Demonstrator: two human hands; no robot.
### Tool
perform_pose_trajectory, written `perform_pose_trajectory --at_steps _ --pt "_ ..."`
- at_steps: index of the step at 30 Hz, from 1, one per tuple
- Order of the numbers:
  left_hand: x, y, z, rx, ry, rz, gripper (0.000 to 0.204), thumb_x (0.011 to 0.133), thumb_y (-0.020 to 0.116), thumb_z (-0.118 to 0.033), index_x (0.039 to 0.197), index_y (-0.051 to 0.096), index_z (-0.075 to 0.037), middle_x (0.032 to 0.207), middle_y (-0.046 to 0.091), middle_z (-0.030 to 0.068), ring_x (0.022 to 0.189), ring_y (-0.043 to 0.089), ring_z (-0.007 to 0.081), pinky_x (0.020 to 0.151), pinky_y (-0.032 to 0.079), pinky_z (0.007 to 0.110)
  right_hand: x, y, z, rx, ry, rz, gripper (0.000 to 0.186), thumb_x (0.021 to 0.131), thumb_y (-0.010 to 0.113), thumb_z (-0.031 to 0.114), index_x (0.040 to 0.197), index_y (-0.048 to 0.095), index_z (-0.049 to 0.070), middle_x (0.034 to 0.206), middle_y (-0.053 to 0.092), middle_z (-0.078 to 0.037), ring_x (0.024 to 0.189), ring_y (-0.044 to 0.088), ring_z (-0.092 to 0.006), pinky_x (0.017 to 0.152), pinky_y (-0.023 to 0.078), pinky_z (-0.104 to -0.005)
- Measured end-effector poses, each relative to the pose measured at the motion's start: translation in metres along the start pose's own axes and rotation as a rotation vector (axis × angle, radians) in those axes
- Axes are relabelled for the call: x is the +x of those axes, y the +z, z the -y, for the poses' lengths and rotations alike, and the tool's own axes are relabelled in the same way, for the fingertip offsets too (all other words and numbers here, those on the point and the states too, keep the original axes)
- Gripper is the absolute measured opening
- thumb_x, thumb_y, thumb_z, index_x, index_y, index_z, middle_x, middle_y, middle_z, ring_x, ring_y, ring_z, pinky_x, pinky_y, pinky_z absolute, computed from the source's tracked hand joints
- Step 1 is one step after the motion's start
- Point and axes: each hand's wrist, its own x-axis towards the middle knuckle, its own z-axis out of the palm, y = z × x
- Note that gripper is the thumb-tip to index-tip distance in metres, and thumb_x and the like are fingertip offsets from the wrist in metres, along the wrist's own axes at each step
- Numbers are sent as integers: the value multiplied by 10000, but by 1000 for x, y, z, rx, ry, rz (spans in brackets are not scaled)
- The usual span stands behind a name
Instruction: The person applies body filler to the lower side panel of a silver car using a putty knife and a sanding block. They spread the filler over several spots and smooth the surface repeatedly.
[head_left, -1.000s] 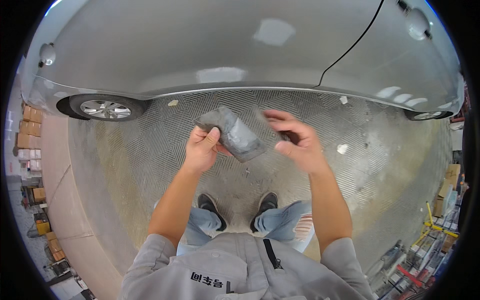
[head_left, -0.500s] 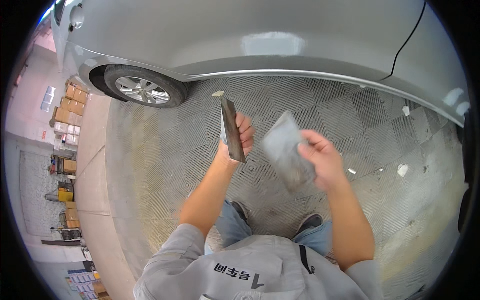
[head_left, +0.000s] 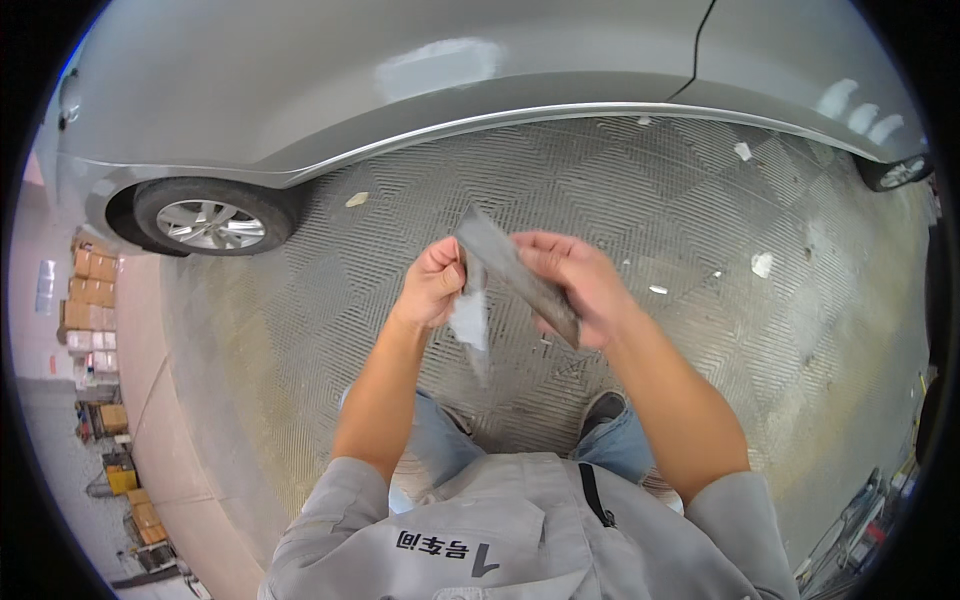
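My left hand (head_left: pixel 432 285) is closed on the edge of a flat putty spreader (head_left: pixel 471 320), which carries a smear of pale grey-white putty and is blurred toward its lower end. In my right hand (head_left: pixel 585 285) is a second spreader (head_left: pixel 520 268), a grey rectangular plate with dark streaks, pinched along its right side. It slants across the upper part of the left one; whether the two touch I cannot tell. Beyond my hands stands a silver car (head_left: pixel 290 85), with a whitish filler patch (head_left: pixel 440 68) on its side panel.
A car wheel (head_left: pixel 213 225) stands at the left, another (head_left: pixel 903 173) at the far right. Pale scraps (head_left: pixel 762 265) lie on the ribbed floor (head_left: pixel 700 350). Cardboard boxes (head_left: pixel 92 290) are stacked along the left wall. Assorted gear (head_left: pixel 860 530) lies at the lower right.
The view has swung to the right. My hands have come together, the right spreader now crossing over the left one. The left spreader has turned, showing its putty-covered face.
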Motion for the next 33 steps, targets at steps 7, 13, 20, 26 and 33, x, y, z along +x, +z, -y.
perform_pose_trajectory --at_steps 7,13,20,26,33 --pt "12 -28 -4 -1062 83 359 175 909 440 -202 784 431 -79 656 437 36 553 451 140 429 378 254 2 -3 9 -166 -278 -5 263 867 542 134 1096 538 4 848 616 -27 762 581 -73 667 484 -224" --pt "22 -34 1 -1064 108 530 126 893 390 -68 787 458 -67 680 507 52 559 503 145 487 439 232 8 11 -18 -653 -156 289 297 855 562 88 1134 547 -13 949 638 -62 839 567 -90 768 459 -251" --pt "18 -40 1 -815 92 477 192 894 484 -239 814 476 -65 676 476 32 556 420 134 505 370 257 24 15 -31 -761 -123 192 251 831 568 76 1072 591 9 882 651 -72 759 575 -106 704 459 -264" --pt "6 -49 8 -458 32 169 229 847 592 -278 795 511 -70 661 503 18 585 458 125 535 392 230 33 14 -30 -466 -108 176 236 854 555 81 1072 588 -4 888 638 -51 789 569 -96 702 465 -252" --pt "7 -58 1 -142 182 -100 218 874 563 -200 1021 548 -39 906 630 72 708 614 154 572 514 252 31 -19 9 -43 -296 -177 268 880 541 112 1120 531 -6 962 601 -57 836 573 -107 771 468 -254"
